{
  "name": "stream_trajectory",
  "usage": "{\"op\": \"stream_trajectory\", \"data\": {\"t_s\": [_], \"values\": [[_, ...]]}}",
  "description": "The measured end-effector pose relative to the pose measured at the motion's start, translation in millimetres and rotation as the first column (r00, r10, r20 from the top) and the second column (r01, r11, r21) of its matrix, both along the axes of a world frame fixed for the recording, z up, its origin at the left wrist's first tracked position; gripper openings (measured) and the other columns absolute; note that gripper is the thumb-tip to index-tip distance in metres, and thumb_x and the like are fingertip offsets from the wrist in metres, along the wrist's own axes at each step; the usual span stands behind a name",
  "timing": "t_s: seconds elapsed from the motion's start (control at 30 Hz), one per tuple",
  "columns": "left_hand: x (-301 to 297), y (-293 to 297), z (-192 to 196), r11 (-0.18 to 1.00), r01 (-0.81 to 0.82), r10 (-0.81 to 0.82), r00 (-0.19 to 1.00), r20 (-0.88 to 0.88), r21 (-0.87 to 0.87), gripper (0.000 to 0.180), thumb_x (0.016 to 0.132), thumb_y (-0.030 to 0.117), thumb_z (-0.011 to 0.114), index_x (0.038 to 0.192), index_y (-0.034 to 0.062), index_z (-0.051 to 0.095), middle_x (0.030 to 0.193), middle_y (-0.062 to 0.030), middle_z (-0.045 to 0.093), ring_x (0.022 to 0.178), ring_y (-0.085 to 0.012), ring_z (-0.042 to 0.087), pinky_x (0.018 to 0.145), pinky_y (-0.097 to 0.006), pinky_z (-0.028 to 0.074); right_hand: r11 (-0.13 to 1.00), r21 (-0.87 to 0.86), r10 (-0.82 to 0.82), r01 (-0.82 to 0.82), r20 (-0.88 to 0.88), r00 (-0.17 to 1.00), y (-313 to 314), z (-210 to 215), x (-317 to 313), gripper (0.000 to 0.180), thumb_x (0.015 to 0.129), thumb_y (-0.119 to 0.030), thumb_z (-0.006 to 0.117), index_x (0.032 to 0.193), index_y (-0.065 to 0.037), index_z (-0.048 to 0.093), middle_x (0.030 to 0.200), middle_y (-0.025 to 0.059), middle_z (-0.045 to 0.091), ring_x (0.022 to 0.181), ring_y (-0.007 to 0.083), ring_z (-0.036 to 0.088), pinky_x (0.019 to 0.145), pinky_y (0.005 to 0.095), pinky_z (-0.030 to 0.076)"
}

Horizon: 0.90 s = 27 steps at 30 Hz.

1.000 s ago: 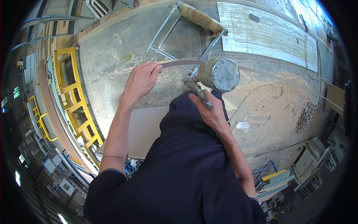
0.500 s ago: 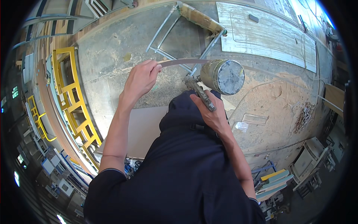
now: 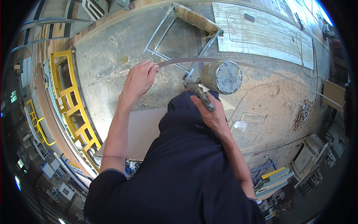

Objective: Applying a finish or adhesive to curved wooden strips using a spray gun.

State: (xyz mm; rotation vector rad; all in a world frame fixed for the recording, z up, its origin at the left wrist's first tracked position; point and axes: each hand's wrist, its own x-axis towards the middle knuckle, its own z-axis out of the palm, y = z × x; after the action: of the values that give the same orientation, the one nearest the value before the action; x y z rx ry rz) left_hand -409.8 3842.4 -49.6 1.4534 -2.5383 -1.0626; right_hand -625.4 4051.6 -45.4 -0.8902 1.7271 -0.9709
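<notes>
My left hand (image 3: 138,83) pinches the end of a long, thin brownish strip (image 3: 186,60) between thumb and fingers. From there the strip bows across to the right, passing just beyond the cup, and runs on toward the far right. In my right hand (image 3: 214,115) is a grimy spray gun (image 3: 203,98), its grip partly hidden by the fingers. A round, paint-crusted cup (image 3: 228,77) is joined to the gun and juts out to the right. Both hands are in front of my body, the left one farther out.
A metal stand (image 3: 158,50) with a tape-wrapped roller (image 3: 195,18) stands ahead. Beyond it on the right lies a pale panel (image 3: 264,41). A yellow frame (image 3: 71,97) lines the left side. Tangled cord (image 3: 304,115) and sawdust (image 3: 274,91) lie on the floor at right.
The strip shows a slightly higher arch above the cup. The whole view has shifted a little; both hands keep nearly the same place and hold.
</notes>
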Motion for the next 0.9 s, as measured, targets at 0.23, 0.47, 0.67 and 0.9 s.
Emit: {"op": "stream_trajectory", "data": {"t_s": [0.23, 0.47, 0.67, 0.9], "values": [[-1.8, 1.9, 0.0, 0.999, -0.029, 0.029, 1.0, 0.001, 0.017, 0.029, 0.11, 0.023, 0.06, 0.102, 0.0, 0.075, 0.095, -0.0189, 0.071, 0.09, -0.0395, 0.069, 0.083, -0.045, 0.053, 0.968, 0.234, -0.094, 0.086, 0.026, 0.995, 11.5, 0.0, -12.1, 0.038, 0.106, -0.033, 0.076, 0.114, 0.003, 0.07, 0.074, 0.0174, 0.057, 0.066, 0.0245, 0.054, 0.065, 0.04, 0.048], [-3.7, 2.9, -2.3, 0.999, -0.031, 0.031, 0.999, 0.01, -0.008, 0.029, 0.11, 0.024, 0.06, 0.102, 0.0001, 0.075, 0.095, -0.0193, 0.071, 0.088, -0.0392, 0.068, 0.083, -0.045, 0.052, 0.982, 0.182, -0.054, 0.056, -0.013, 0.998, 11.8, 6.2, -15.2, 0.035, 0.106, -0.034, 0.075, 0.112, 0.001, 0.073, 0.078, 0.0106, 0.062, 0.072, 0.017, 0.054, 0.068, 0.0361, 0.048], [-4.3, 2.0, -4.3, 0.999, -0.024, 0.024, 1.0, 0.004, -0.022, 0.029, 0.11, 0.024, 0.06, 0.103, 0.0004, 0.076, 0.095, -0.0189, 0.072, 0.086, -0.0385, 0.069, 0.081, -0.044, 0.052, 0.918, 0.357, -0.19, 0.171, 0.018, 0.982, 22.1, 7.4, -26.2, 0.036, 0.105, -0.034, 0.076, 0.115, 0.001, 0.076, 0.082, 0.0028, 0.066, 0.078, 0.0111, 0.058, 0.072, 0.032, 0.049], [-10.2, 1.7, 3.4, 0.999, -0.039, 0.039, 0.999, 0.011, -0.032, 0.028, 0.109, 0.022, 0.059, 0.101, 0.0006, 0.075, 0.099, -0.0204, 0.074, 0.091, -0.0424, 0.071, 0.082, -0.048, 0.055, 0.948, 0.236, -0.195, 0.214, -0.1, 0.976, 38.7, 5.7, -28.0, 0.037, 0.106, -0.036, 0.076, 0.105, 0.001, 0.072, 0.075, 0.0179, 0.062, 0.067, 0.027, 0.056, 0.067, 0.0415, 0.049]]}}
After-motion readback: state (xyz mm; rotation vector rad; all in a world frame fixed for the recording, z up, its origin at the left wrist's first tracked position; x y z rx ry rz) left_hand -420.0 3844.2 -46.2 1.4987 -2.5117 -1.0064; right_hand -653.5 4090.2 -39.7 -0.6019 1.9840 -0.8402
